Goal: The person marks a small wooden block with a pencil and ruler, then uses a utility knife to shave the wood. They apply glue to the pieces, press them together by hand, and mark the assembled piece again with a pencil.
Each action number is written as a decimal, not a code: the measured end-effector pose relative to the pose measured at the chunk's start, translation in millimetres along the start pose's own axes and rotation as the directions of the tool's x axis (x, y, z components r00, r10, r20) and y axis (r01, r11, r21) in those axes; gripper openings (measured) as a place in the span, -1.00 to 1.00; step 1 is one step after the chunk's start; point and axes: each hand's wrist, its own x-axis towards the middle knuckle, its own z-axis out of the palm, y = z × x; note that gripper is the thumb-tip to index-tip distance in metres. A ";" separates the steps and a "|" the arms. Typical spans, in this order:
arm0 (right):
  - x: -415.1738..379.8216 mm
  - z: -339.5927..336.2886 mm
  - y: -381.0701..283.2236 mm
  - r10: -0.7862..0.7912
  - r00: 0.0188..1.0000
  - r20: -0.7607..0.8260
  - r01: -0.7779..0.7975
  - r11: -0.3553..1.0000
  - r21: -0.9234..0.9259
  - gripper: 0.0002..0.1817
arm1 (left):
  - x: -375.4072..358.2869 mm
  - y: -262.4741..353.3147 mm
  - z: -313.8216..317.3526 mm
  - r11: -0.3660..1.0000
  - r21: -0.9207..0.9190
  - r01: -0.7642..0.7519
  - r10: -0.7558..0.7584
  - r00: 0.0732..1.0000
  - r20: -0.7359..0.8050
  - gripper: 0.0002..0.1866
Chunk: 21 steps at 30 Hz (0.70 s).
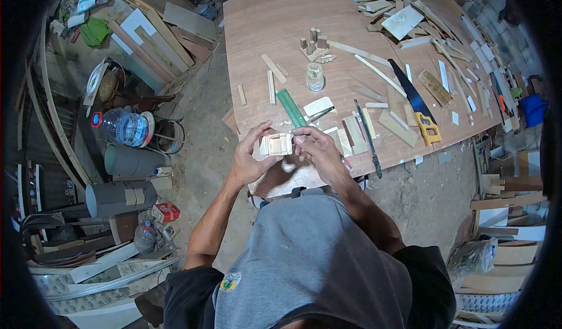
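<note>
Over the table's near edge, a small box-like piece of pale wood point(277, 145) is held up between my two hands. My left hand point(252, 156) grips its left end, fingers behind and thumb in front. At the right end, the fingers of my right hand point(316, 149) are pinched together against it; whether they also hold a tiny part cannot be made out. A green ruler point(291, 108) lies just beyond the hands. To the right of it are a white block point(318, 105) with a dark pen-like tool, and several short wood strips point(355, 134).
A handsaw point(414, 102) with a yellow handle and a thin dark tool point(367, 139) lie on the right of the wooden table point(257, 30). A glass jar point(315, 77) stands mid-table near small wooden posts point(313, 45). Wood scraps point(403, 21) are heaped far right. A water bottle point(126, 128) stands left.
</note>
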 end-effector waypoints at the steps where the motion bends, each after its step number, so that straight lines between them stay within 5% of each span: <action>1: -2.1 2.6 -5.9 -0.003 1.000 0.018 0.003 1.000 -0.031 -0.66 | -0.6 0.8 -0.6 1.000 0.000 0.001 -0.001 1.000 -0.001 -0.14; 9: -0.5 0.9 6.3 -0.034 0.999 0.009 0.035 0.992 -0.117 -0.66 | -2.5 6.3 -2.2 0.999 0.054 -0.001 -0.004 0.995 0.103 -0.13; 14: -6.3 -17.5 9.4 -0.059 0.996 -0.065 0.063 0.997 0.048 -0.65 | 0.5 0.4 -1.5 0.963 0.268 -0.015 -0.012 0.995 0.102 -0.11; 21: -33.4 -73.8 35.1 -0.018 0.955 -0.296 -0.005 0.997 -0.075 -0.62 | -8.6 -91.9 1.4 0.862 0.506 0.010 -0.075 0.991 0.109 -0.18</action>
